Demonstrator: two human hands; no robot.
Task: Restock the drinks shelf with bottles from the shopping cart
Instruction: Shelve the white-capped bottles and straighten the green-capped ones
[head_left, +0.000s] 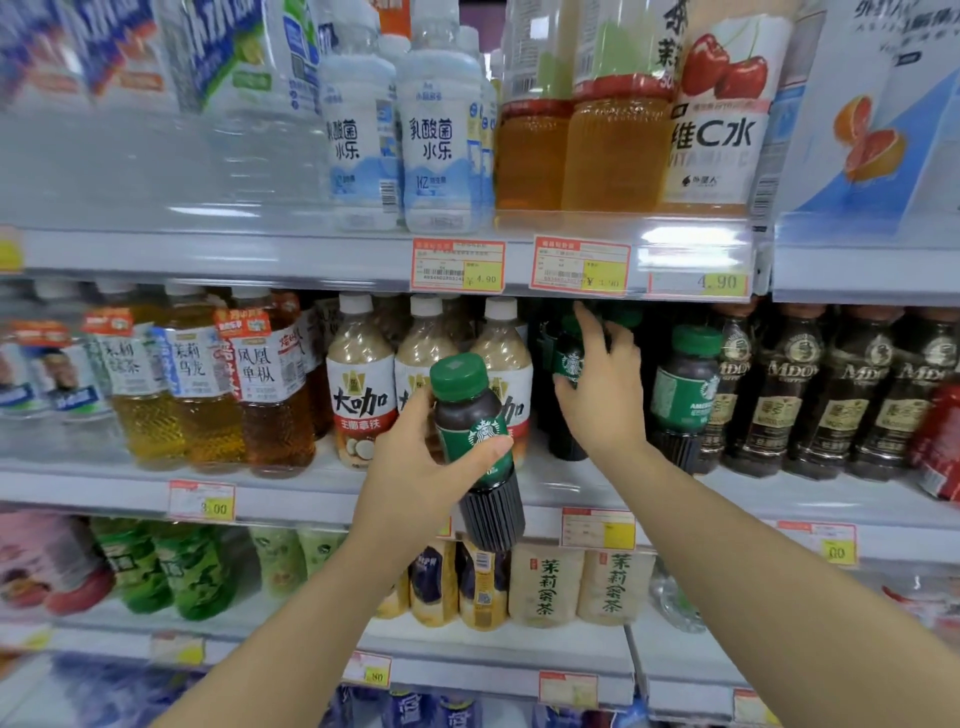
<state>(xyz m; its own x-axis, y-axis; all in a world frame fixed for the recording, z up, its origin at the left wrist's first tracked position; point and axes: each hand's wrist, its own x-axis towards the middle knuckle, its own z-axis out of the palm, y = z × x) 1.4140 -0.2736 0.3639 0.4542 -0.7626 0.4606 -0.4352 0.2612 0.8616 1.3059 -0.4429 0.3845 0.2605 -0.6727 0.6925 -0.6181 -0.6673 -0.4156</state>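
Note:
My left hand (423, 462) grips a dark coffee bottle (480, 452) with a green cap and green label, held tilted in front of the middle shelf (291, 493). My right hand (602, 384) reaches into that shelf and wraps around a second green-label coffee bottle (567, 364), which stands in the dark gap between the latte bottles and another green-capped coffee bottle (685, 395). The shopping cart is out of view.
Beige latte bottles (358, 379) stand left of the gap, dark coffee bottles (831, 389) to the right, tea bottles (208, 384) further left. Shelves of drinks run above (441, 135) and below (545, 582), with price tags (457, 265) on the rails.

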